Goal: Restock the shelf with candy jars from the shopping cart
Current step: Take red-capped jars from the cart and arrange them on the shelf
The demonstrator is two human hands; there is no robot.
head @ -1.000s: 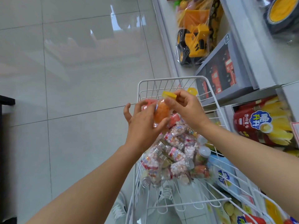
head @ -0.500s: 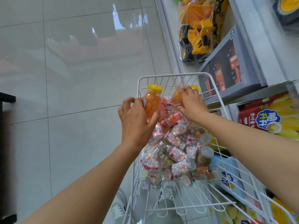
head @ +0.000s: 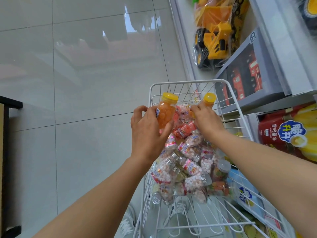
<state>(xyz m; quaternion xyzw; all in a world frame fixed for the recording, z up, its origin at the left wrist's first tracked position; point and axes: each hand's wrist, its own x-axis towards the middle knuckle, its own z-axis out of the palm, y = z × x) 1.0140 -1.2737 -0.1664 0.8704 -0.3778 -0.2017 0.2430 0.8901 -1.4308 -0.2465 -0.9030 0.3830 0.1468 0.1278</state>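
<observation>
A white wire shopping cart [head: 186,81] stands beside the shelf, filled with several small candy jars [head: 188,162], mostly pink and white with silver caps. My left hand [head: 147,133] grips an orange candy jar with a yellow cap [head: 165,112], upright above the cart's left rim. My right hand [head: 205,120] grips a second orange jar with a yellow cap [head: 208,100] at the far end of the cart; its body is mostly hidden by my fingers. A red jar [head: 184,130] lies between my hands.
White shelving [head: 267,19] runs along the right, holding a bagged yellow toy truck [head: 214,43], a grey boxed toy [head: 247,74] and red snack bags [head: 288,133]. Glossy tiled floor [head: 85,83] spreads to the left. A dark furniture edge [head: 6,107] sits at far left. My shoes [head: 178,208] show beneath the cart.
My left hand took over the first orange jar and holds it upright. My right hand let go of it, reached to the cart's far end and lifted a second orange jar.
</observation>
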